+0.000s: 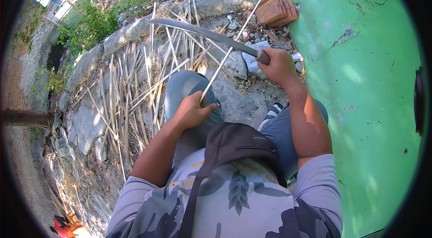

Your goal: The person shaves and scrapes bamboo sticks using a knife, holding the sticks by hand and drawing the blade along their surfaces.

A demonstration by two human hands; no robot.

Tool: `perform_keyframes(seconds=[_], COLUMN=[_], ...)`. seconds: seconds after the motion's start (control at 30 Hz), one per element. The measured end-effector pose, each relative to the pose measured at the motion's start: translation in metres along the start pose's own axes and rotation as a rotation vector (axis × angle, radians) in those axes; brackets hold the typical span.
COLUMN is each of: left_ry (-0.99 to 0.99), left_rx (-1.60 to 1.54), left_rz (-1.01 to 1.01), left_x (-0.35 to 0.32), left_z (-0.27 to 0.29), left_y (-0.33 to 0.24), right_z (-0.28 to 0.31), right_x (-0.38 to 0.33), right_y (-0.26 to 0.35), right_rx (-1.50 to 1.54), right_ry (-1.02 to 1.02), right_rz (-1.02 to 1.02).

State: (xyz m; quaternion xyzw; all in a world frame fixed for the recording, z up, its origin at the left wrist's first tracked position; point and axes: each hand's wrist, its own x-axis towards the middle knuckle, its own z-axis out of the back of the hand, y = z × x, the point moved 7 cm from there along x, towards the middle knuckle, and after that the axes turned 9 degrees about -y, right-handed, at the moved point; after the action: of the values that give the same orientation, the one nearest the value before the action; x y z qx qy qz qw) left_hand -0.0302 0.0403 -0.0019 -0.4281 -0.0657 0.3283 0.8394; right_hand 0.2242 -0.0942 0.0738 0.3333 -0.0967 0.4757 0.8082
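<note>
My left hand [194,111] is closed round the lower end of a long, thin, pale strip that looks like split bamboo [243,28]. The strip slants up and away to the right. My right hand [277,65] grips the handle of a machete [202,32], whose long, slightly curved blade points to the left. Blade and strip cross just left of the handle; whether they touch I cannot tell. Many similar pale strips [130,89] lie in a loose heap on the stone ground, left of and beyond my knees.
A stack of reddish-brown roof tiles [276,11] lies beyond my right hand, near rubble and a pale stone block [254,60]. A green-painted floor [360,103] spreads along the right. A low stone edge [130,32] curves behind the heap. A dark bag [243,145] rests across my lap.
</note>
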Motion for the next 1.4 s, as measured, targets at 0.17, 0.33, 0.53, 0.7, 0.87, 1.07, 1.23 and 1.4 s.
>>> perform_keyframes(seconds=[0.17, 0.33, 0.53, 0.7, 0.87, 1.07, 1.23, 1.4], left_ry=[0.032, 0.066, 0.048, 0.056, 0.069, 0.089, 0.103, 0.108], left_rx=[0.144, 0.165, 0.207, 0.224, 0.232, 0.267, 0.274, 0.288], left_rz=[-0.009, -0.004, -0.065, -0.078, -0.098, -0.095, -0.113, -0.133], left_x=[-0.002, -0.004, -0.005, -0.005, -0.005, -0.004, -0.004, -0.004], left_z=[-0.002, -0.006, -0.007, -0.008, -0.007, -0.011, -0.012, -0.013], left_y=[-0.008, -0.010, -0.014, -0.013, -0.014, -0.010, -0.011, -0.011], right_z=[-0.002, -0.003, -0.007, -0.012, -0.016, -0.013, -0.008, -0.010], right_x=[0.001, -0.001, -0.002, -0.004, -0.003, -0.003, -0.002, -0.002], right_y=[-0.016, -0.017, -0.011, -0.009, -0.008, -0.007, -0.006, -0.005], right_rx=[0.099, 0.085, 0.116, 0.087, 0.088, 0.110, 0.140, 0.155], right_ry=[-0.031, -0.009, 0.012, 0.043, 0.094, 0.068, 0.019, 0.020], right_rz=[-0.126, -0.168, -0.130, -0.118, -0.118, -0.135, -0.131, -0.093])
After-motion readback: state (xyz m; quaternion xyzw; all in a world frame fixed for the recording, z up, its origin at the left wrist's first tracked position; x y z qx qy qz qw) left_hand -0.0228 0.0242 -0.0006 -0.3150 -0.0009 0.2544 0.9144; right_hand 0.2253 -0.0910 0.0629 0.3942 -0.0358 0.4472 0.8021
